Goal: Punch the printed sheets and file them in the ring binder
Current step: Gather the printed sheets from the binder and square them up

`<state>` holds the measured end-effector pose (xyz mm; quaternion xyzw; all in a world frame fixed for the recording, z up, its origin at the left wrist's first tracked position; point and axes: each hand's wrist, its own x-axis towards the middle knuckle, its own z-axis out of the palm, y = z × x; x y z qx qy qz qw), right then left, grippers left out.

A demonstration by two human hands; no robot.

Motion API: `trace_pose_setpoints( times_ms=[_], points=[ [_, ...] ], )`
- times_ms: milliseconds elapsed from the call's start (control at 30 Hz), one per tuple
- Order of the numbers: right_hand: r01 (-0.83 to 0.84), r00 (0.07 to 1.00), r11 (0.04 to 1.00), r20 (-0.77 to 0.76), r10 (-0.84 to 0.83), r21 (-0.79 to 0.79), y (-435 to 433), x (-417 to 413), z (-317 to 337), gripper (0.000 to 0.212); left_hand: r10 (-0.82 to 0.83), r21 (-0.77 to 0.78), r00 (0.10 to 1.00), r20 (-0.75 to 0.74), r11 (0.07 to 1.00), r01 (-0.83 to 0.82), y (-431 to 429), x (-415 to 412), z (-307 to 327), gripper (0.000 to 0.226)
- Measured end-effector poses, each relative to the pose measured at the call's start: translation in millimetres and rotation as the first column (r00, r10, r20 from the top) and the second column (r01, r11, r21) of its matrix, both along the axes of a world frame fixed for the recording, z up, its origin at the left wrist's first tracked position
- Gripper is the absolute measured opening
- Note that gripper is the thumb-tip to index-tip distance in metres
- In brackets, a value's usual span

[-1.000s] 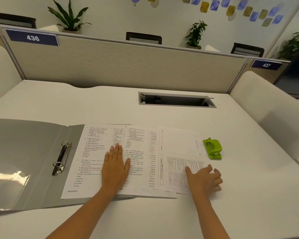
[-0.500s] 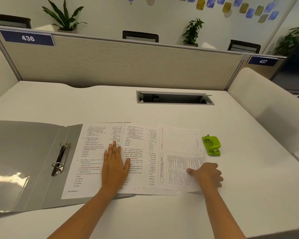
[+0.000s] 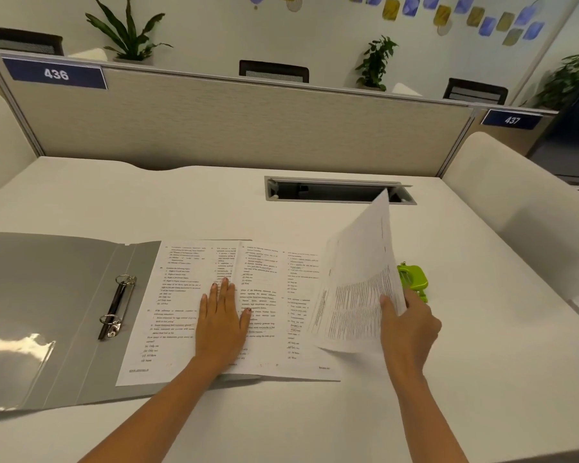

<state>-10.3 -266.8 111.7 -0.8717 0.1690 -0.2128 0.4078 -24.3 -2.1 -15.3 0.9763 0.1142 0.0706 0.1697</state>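
An open grey ring binder (image 3: 47,295) lies at the left of the white desk, its metal rings (image 3: 116,307) upright. Two printed sheets (image 3: 274,315) lie flat beside it, the left one overlapping the binder's right flap. My left hand (image 3: 221,315) rests flat on them, fingers apart. My right hand (image 3: 406,324) pinches the right edge of a third printed sheet (image 3: 355,289), which is lifted and tilted up off the desk. A green hole punch (image 3: 413,280) sits just behind that hand, partly hidden by the raised sheet.
A rectangular cable slot (image 3: 338,190) opens in the desk behind the papers. A beige partition (image 3: 234,128) closes the far edge, with white side panels (image 3: 515,208) at both sides. Plants and chair backs stand beyond it.
My right hand has closed on the rightmost sheet's edge and raised it from flat to steeply tilted. My left hand stays pressed on the other sheets.
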Motion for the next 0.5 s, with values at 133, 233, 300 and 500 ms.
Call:
trace_pose_setpoints(
  times_ms=[133,233,300,500],
  points=[
    [-0.083,0.994,0.966,0.089,0.062,0.246,7.9,-2.3,22.6,0.021,-0.007,-0.241,0.992,-0.127,0.970,-0.024,3.9,6.3,17.4,0.074],
    [-0.187,0.982,0.883,0.069,0.174,0.430,13.3,-1.9,24.4,0.017,0.060,-0.578,0.995,-0.078,0.810,-0.094,-1.3,1.9,52.2,0.065],
    [-0.247,0.962,0.756,0.061,0.265,0.606,19.5,-3.5,22.2,0.021,0.110,-0.772,0.991,-0.074,0.623,-0.127,-1.5,-0.6,74.5,0.061],
    [-0.337,0.891,0.624,0.025,0.453,0.705,44.8,-12.9,2.4,0.028,0.102,-0.986,0.989,-0.105,-0.142,-0.090,23.0,-6.1,107.1,0.058]
  ],
)
